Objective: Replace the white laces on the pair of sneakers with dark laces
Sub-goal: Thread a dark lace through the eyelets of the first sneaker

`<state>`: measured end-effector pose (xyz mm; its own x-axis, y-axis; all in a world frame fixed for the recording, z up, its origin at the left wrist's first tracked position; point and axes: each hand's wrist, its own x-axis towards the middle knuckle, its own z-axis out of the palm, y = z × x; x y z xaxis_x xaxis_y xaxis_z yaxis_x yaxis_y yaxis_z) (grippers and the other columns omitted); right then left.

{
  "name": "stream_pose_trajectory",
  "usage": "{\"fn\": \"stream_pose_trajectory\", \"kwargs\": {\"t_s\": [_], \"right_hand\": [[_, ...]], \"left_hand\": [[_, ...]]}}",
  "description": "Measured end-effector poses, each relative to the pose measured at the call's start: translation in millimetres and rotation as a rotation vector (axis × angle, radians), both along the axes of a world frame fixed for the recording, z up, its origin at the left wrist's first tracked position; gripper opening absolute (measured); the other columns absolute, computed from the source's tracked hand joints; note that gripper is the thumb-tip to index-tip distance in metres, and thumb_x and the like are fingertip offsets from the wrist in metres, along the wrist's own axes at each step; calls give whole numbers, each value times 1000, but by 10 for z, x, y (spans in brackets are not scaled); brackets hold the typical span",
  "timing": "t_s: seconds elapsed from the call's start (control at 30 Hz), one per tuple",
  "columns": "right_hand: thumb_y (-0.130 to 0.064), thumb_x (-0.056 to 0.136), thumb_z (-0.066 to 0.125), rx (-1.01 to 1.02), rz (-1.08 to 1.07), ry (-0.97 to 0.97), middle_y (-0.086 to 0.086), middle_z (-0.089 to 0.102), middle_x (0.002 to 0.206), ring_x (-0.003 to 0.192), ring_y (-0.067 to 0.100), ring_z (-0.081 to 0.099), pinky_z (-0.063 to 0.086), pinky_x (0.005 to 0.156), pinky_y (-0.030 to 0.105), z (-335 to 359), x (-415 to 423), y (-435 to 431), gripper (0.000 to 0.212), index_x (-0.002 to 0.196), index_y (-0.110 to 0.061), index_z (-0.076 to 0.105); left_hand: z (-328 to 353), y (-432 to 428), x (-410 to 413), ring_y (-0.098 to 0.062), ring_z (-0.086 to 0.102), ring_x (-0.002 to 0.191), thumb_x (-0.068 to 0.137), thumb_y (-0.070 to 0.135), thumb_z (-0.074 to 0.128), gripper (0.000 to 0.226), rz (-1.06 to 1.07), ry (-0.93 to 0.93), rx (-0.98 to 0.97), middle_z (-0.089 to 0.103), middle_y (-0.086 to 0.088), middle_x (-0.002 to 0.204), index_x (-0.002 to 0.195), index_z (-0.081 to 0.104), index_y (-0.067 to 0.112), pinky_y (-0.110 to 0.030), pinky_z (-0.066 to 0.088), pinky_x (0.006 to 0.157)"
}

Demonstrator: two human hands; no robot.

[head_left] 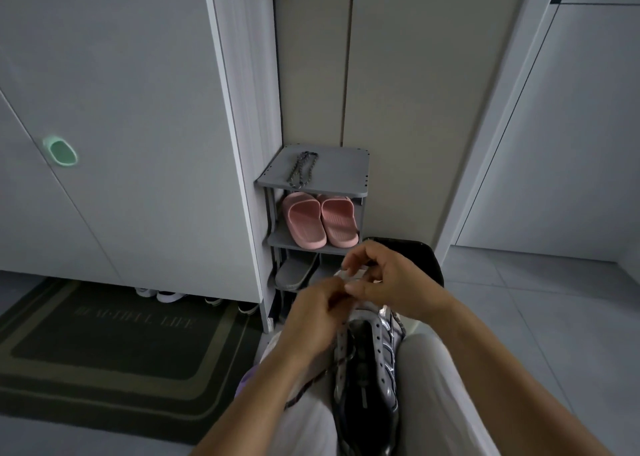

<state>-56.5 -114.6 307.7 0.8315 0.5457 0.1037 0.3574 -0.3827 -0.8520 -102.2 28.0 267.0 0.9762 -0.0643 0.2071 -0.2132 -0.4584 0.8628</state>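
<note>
- The sneaker (367, 362) lies on the person's lap, between the legs, with its toe pointing away.
- The left hand (317, 320) and right hand (394, 279) meet at its toe end with bent fingers. I cannot tell what they pinch.
- A dark lace (304, 390) hangs by the left arm.
- A second dark lace (302, 168) lies on top of the shoe rack (346, 165).

Both forearms are bare from the frame's lower edge up to the wrists: the left forearm (249, 396) is smooth and slim, and so is the right forearm (502, 369). The left grip (311, 313) and the right grip (391, 282) are bare as well, and the right thumbnail looks short and plain. Loose trousers (433, 386) of a pale, off-white cloth cover both legs — soft folds run along the thighs. A small patch of lilac fabric (246, 381) shows by the left thigh — which garment it belongs to cannot be told.
</note>
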Motion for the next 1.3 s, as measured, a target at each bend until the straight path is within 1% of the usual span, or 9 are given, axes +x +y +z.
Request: {"fn": "stream_pose_trajectory", "kwargs": {"t_s": [0.13, 0.2, 0.37, 0.5, 0.67, 0.97, 1.1, 1.17, 1.3], "right_hand": [[-14, 79, 66, -538, -167, -218, -9, 51, 82, 74, 10, 50, 36, 63, 13, -61, 166, -474, 18, 86, -25, 53], [-19, 85, 62, -575, -409, -171, -4, 57, 77, 72, 16, 54, 39, 64, 24, -118, 186, -699, 6, 81, -20, 58], [-15, 89, 56, 229, -391, 276, 2, 51, 57, 40, 6, 36, 31, 41, 15, 64, 32, -529, 23, 68, -10, 61], [-22, 78, 54, 690, -77, 512, 3, 49, 57, 39, 7, 34, 29, 36, 14, 352, -139, -162, 21, 64, -12, 67], [-19, 88, 49, 833, -312, 406, -2, 47, 49, 33, 3, 28, 20, 33, 11, 491, 18, -475, 25, 70, -8, 62], [-15, 95, 46, 560, -609, 369, 6, 49, 63, 42, 8, 38, 29, 36, 16, 96, 98, -864, 24, 78, -5, 59], [-14, 82, 67, -175, -869, -246, 14, 56, 105, 92, 27, 54, 42, 82, 31, -157, -116, -870, 28, 106, -4, 59], [-22, 74, 72, -191, -579, -458, 2, 58, 107, 102, 14, 52, 35, 92, 14, -327, -254, -749, 32, 103, -11, 63], [-13, 79, 71, -77, -173, 46, -20, 68, 74, 73, -6, 60, 44, 70, 7, -471, -514, -371, 23, 80, -35, 63]], "left_hand": [[-124, 162, 52, -9, 50, 59, 87, 14, 59, 12, 307, 69, -274, 53, 4, 64, 76, 57, 16, -19, 40, 56], [-153, 266, 51, -11, 45, 57, 88, 14, 58, 12, 411, 121, -387, 50, 0, 62, 76, 56, 11, -18, 39, 52], [74, 82, 36, -12, 62, 76, 79, 11, 69, 26, 287, 95, -389, 64, -3, 88, 97, 50, 12, -18, 47, 66], [164, -457, -71, -14, 60, 105, 76, 13, 70, 40, -252, 67, -451, 63, -10, 107, 107, 47, 10, -31, 48, 92], [243, -299, -174, -8, 47, 45, 78, 20, 67, 9, -329, 238, -521, 53, 4, 48, 83, 62, 14, -19, 40, 54], [130, 140, -203, -10, 59, 53, 93, 6, 49, 16, -118, 300, -240, 65, 3, 58, 89, 64, 10, -18, 37, 44], [43, -111, -288, -11, 57, 50, 88, 11, 59, 14, -102, 280, -190, 64, 2, 56, 75, 63, 12, -17, 43, 48], [-9, -209, -294, -9, 53, 47, 85, 12, 64, 16, -69, 276, -222, 60, 4, 50, 70, 63, 15, -17, 44, 50], [-40, -248, -238, 2, 57, 55, 82, 15, 67, 12, 27, 229, -250, 64, 9, 59, 72, 69, 21, -8, 41, 56]]}}
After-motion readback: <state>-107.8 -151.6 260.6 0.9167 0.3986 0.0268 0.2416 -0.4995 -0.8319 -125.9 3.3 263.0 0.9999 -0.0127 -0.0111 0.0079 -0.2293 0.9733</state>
